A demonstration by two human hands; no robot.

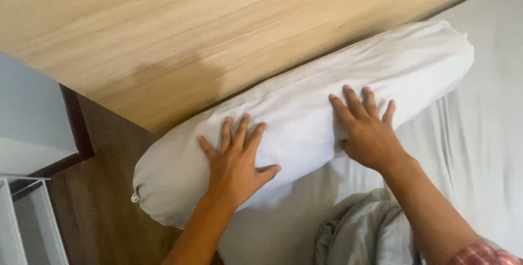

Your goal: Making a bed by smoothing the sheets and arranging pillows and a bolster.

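A long white bolster pillow lies along the light wooden headboard at the edge of the bed. My left hand rests flat on the pillow's left half, fingers spread. My right hand presses flat on the pillow's right half, fingers apart and pointing toward the headboard. Neither hand grips anything. The pillow's left end hangs past the mattress corner.
A white bedsheet covers the mattress to the right. A crumpled grey blanket lies near me at the bottom. Dark wooden floor shows at left, with a white shelf frame and a dark-trimmed wall corner.
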